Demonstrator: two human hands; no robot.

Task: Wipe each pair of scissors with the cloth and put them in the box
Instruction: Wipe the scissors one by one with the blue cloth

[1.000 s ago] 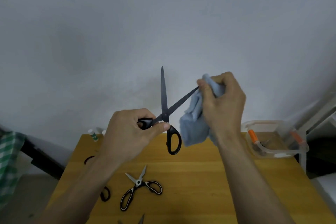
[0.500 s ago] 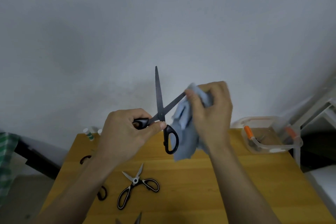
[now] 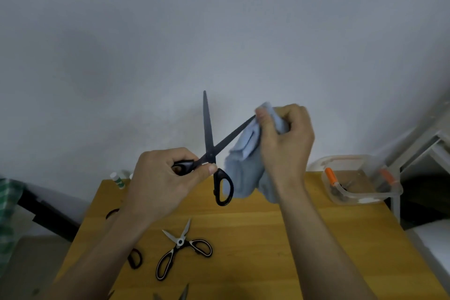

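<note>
My left hand (image 3: 162, 182) grips one black handle of a long black pair of scissors (image 3: 209, 134), held up above the table with its blades spread apart. My right hand (image 3: 286, 143) holds a light blue cloth (image 3: 243, 173) pinched around the tip of the right-leaning blade. The other blade points straight up. A clear plastic box (image 3: 360, 195) with orange clips stands at the table's far right; I see something dark inside it. A black-and-white pair of kitchen scissors (image 3: 181, 248) lies open on the wooden table (image 3: 304, 251) below my hands.
More dark scissors (image 3: 134, 258) lie partly hidden under my left forearm, and blade tips (image 3: 182, 293) show at the bottom edge. A small white-and-green bottle (image 3: 118, 180) stands at the table's far left corner. A white wall lies behind; white furniture stands at the right.
My right hand has slid the cloth outward along the tilted blade toward its tip, after being nearer the pivot half a second ago. My left hand keeps its hold on the handle.
</note>
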